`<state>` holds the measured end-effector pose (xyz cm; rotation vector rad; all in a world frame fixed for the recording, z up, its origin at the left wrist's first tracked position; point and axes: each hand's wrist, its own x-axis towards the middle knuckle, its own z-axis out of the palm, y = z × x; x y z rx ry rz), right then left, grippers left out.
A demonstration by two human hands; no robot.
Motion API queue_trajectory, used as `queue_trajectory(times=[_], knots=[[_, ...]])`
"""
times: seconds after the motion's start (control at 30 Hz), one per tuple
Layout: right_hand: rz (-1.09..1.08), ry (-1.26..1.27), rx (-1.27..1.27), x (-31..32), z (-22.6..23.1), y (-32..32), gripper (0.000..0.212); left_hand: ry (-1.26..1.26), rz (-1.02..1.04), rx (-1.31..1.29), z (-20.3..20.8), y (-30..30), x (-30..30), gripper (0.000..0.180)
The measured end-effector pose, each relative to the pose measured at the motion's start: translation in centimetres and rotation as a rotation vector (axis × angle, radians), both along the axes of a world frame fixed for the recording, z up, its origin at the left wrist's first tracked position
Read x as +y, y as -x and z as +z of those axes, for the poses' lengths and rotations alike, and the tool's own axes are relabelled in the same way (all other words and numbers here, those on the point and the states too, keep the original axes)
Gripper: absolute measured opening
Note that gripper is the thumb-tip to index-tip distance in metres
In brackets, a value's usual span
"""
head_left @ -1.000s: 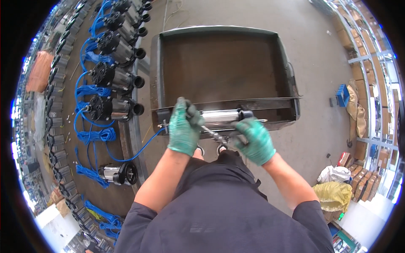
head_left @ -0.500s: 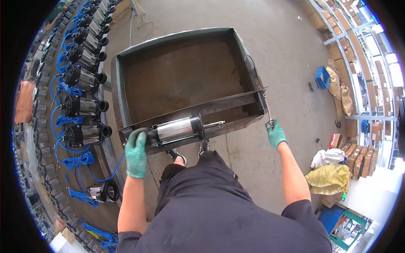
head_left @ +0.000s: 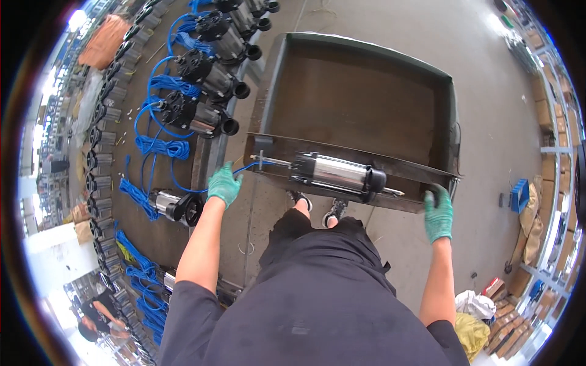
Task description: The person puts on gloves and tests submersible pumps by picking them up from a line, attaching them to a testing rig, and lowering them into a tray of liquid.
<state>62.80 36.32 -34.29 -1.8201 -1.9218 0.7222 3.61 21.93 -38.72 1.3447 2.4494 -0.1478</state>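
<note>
Across the near rim of the rusty steel tray (head_left: 452, 122) lies the pump motor (head_left: 339, 172), a shiny cylinder with black end caps and a thin shaft poking from each end. Half a second ago the left hand (head_left: 223, 184) gripped its end; now that green-gloved hand has let go and hangs loosely curled, holding nothing, near the blue cable (head_left: 241, 169). Judging by that, the motor is set down. The right hand (head_left: 439, 213) clasps the tray's near right corner.
</note>
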Motion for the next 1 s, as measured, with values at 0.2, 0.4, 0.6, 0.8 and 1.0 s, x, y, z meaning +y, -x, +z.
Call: queue_trajectory(times=[0.2,0.4,0.6,0.8,1.0], knots=[[0.455,0.167,-0.299,1.4,7.9,18.0,0.037,0.047,-0.141,-0.315,2.3,2.8,0.3,0.034],[0.593,0.267,-0.307,5.8,7.2,17.2,0.014,-0.131,-0.287,-0.404,10.1,5.1,2.6,0.026],[0.294,0.323,-0.076,9.6,12.1,13.1,0.014,-0.256,-0.34,-0.404,9.9,7.5,2.0,0.024],[0.284,0.162,-0.427,14.6,13.3,16.5,0.016,-0.533,-0.467,-0.382,6.4,0.7,8.8,0.015],[0.383,0.252,-0.713,19.3,6.6,20.8,0.026,-0.427,-0.44,-0.233,-0.1,-1.4,16.1,0.021]])
